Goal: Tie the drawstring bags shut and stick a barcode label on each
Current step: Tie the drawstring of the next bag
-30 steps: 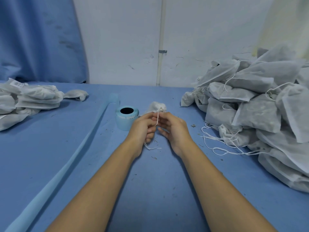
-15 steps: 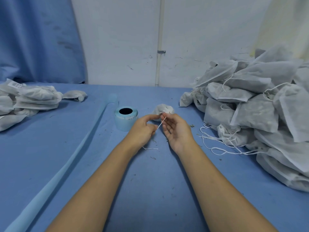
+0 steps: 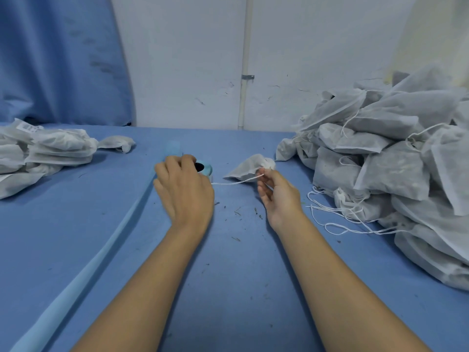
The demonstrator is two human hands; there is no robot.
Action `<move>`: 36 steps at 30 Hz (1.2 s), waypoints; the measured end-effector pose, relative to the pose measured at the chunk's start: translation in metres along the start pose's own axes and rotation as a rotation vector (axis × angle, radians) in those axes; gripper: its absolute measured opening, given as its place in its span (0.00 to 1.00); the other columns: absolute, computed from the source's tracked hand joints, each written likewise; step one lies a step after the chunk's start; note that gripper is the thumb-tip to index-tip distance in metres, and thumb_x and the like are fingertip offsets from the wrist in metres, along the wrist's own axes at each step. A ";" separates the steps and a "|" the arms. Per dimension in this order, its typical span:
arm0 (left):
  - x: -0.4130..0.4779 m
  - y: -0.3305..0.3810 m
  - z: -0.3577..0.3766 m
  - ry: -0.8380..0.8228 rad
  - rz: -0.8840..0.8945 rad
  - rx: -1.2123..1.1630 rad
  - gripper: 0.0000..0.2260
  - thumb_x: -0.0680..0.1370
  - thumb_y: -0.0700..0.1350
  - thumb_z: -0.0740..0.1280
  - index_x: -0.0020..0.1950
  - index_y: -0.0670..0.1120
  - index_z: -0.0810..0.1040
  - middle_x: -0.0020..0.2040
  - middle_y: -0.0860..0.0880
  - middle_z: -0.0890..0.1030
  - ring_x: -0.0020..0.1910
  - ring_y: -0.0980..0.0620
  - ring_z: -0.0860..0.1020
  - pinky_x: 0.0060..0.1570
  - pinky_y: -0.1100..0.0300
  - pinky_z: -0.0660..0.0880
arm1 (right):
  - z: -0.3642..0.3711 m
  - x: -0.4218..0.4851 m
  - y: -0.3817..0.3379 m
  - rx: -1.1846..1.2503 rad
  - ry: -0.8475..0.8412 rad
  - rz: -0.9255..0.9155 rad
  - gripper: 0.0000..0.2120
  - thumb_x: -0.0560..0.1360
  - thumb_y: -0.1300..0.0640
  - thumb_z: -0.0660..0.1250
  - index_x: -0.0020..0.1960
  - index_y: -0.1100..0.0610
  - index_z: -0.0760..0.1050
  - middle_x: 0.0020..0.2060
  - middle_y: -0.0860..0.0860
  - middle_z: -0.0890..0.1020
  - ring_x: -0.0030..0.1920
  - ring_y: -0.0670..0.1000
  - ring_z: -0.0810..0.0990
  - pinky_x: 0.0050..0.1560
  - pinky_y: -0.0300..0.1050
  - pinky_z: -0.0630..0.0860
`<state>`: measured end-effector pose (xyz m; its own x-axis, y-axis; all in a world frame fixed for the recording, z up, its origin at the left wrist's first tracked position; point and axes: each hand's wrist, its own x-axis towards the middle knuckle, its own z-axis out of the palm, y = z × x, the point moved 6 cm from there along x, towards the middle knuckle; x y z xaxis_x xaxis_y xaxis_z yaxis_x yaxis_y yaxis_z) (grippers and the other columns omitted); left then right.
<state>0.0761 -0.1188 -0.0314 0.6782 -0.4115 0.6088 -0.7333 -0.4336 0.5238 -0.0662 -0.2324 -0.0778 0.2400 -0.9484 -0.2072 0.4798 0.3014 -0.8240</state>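
Two bag heaps (image 3: 380, 161), blue table (image 3: 76, 237), wall (image 3: 304, 47); right hand (image 3: 279, 196) pinches drawstring (image 3: 236, 181); left hand (image 3: 185, 191) unclear.

A packing workroom: a big heap of grey-white cloth drawstring bags (image 3: 396, 158) and a smaller stack of white labelled bags (image 3: 50, 151) lie on a long blue-covered desk (image 3: 228, 288) by a bare white wall (image 3: 190, 59).

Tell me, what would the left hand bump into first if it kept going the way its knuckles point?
Most likely the light blue label roll: the left hand, curled with the drawstring running taut into it, points away from the person and overlaps the roll in this view. Depth is unclear.
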 end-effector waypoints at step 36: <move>-0.028 0.025 0.034 -0.377 0.106 -0.084 0.12 0.82 0.48 0.55 0.50 0.44 0.76 0.48 0.49 0.75 0.45 0.50 0.72 0.39 0.56 0.67 | 0.008 -0.001 -0.004 -0.273 -0.183 -0.051 0.07 0.80 0.60 0.60 0.44 0.56 0.75 0.31 0.49 0.81 0.38 0.47 0.77 0.45 0.39 0.74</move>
<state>0.0403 -0.1455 -0.0561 0.5571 -0.7228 0.4090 -0.7910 -0.3118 0.5264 -0.0615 -0.2321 -0.0707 0.3814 -0.9206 -0.0844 0.2575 0.1934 -0.9467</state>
